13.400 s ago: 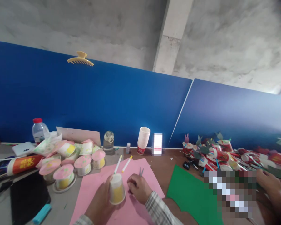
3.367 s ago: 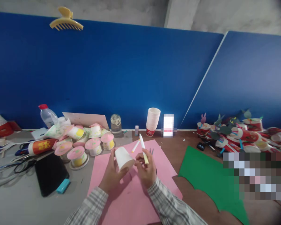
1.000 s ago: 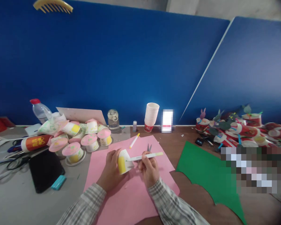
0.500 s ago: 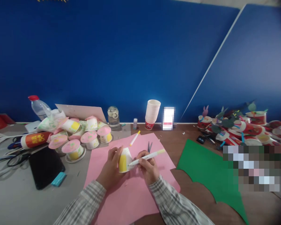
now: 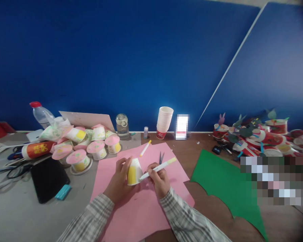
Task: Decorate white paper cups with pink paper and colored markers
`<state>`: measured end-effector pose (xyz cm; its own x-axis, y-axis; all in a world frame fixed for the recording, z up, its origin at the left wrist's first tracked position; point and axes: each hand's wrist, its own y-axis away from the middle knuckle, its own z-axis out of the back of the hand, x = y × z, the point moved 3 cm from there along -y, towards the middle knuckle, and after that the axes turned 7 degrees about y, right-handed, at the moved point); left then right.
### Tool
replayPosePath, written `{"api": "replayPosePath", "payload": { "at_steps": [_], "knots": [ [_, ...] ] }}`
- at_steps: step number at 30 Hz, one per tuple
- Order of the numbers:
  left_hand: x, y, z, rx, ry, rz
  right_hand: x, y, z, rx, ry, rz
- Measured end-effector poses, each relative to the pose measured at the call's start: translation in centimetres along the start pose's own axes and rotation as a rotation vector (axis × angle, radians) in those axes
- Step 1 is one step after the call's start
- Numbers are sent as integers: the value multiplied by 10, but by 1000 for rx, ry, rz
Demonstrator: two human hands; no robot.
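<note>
My left hand (image 5: pixel 120 178) is closed around a white paper cup (image 5: pixel 134 173) with a yellow patch coloured on its side. The cup is held upside down over the pink paper (image 5: pixel 138 215). In my right hand (image 5: pixel 159 179) is a white marker (image 5: pixel 161 167) with a pale yellow end, and its tip meets the cup's right side near the wide rim. Behind my hands, a second marker (image 5: pixel 145 148) with a yellow cap lies on the pink paper. The scissors (image 5: pixel 161 158) rest just beyond my right hand, their handles hidden behind it.
Several decorated cups with pink discs (image 5: pixel 97 148) crowd the left, near a black tablet-like slab (image 5: pixel 49 179). A cup stack (image 5: pixel 164 122) and a water bottle (image 5: pixel 122 127) stand at the back. Green paper (image 5: pixel 224 188) lies right, before piled red cups (image 5: pixel 265 139).
The marker and my right hand have shifted slightly left, the tip staying against the cup's lower side. My left hand keeps the cup in nearly the same place.
</note>
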<state>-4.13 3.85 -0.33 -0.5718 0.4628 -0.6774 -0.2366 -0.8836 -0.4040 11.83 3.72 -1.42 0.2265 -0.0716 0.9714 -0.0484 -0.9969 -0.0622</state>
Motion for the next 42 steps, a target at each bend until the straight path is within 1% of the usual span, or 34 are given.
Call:
{"api": "replayPosePath", "payload": {
  "at_steps": [10,21,27,34,42],
  "knots": [
    [-3,0,0,-18,-5,19,-2,-1,2,-88,42,-4],
    [-4,0,1,-16,17,50,1,0,2,-124,74,52],
    [-2,0,1,-14,11,33,2,2,1,-111,100,91],
    [1,0,0,-3,-23,9,0,5,2,-52,141,168],
    [4,0,-1,-15,-23,22,3,10,0,-35,206,256]
  ]
}}
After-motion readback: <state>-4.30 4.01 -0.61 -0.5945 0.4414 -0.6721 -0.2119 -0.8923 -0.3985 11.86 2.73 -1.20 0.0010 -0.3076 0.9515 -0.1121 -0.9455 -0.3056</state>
